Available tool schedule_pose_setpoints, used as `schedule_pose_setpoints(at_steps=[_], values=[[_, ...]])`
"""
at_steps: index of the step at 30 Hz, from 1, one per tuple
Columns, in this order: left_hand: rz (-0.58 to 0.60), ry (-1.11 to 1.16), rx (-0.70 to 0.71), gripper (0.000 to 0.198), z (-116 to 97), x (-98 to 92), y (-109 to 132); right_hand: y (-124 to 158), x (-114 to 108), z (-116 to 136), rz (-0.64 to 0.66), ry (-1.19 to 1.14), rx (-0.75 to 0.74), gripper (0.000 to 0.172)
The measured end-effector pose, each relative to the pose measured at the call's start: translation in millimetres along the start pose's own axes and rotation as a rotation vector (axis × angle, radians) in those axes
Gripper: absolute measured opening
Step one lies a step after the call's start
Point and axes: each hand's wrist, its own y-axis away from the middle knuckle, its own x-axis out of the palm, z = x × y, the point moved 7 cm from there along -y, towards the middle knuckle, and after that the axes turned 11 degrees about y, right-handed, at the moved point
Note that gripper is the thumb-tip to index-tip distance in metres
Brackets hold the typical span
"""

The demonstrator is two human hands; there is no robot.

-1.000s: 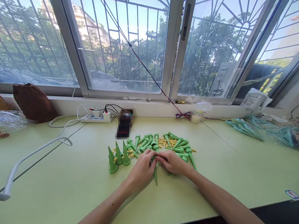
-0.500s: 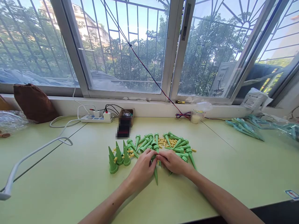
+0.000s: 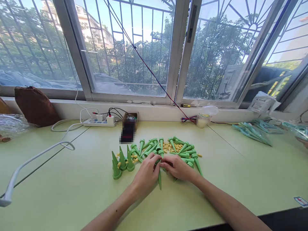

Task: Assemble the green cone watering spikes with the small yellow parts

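My left hand (image 3: 148,170) is closed around a green plastic cone spike (image 3: 159,182), whose tapered tip points down toward me. Against it, the fingers of my right hand (image 3: 179,167) are pinched together at the spike's upper end; whatever they grip is hidden. Behind both hands lies a heap of green cone spikes (image 3: 149,147) with ridged caps, mixed with small yellow plugs (image 3: 177,147). To the left, several spikes (image 3: 122,160) stand upright on their caps, with a few yellow pieces among them.
A power strip (image 3: 99,122) with cables and a small box (image 3: 133,120) sit along the sill. A jar (image 3: 203,120) stands farther right, near teal plastic packets (image 3: 251,133). A white bent tube (image 3: 31,162) crosses the left. Part of another person's hand (image 3: 303,141) shows at the right edge.
The spike in my left hand has shifted slightly, its tip a little higher and left. My right fingers have curled a bit. At the right edge, part of a hand has appeared by the plastic packets.
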Motion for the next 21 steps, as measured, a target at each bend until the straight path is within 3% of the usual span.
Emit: schedule_pose_setpoints(at_steps=[4,12,18,21], values=[[-0.008,-0.001,0.019,0.024,2,-0.5,-1,1,1,0,-0.005,0.012,-0.017,0.011],[-0.057,0.034,0.096,0.024,-2,-5.6,-1,0,-1,-2,0.001,0.047,0.048,0.040],[-0.098,0.056,0.109,0.022,-6,-9.7,-1,-1,-4,-5,-0.027,-0.005,0.080,0.049],[-0.119,0.051,0.098,0.022,-5,-11.4,-3,-2,-7,-4,-0.070,-0.019,0.074,0.040]])
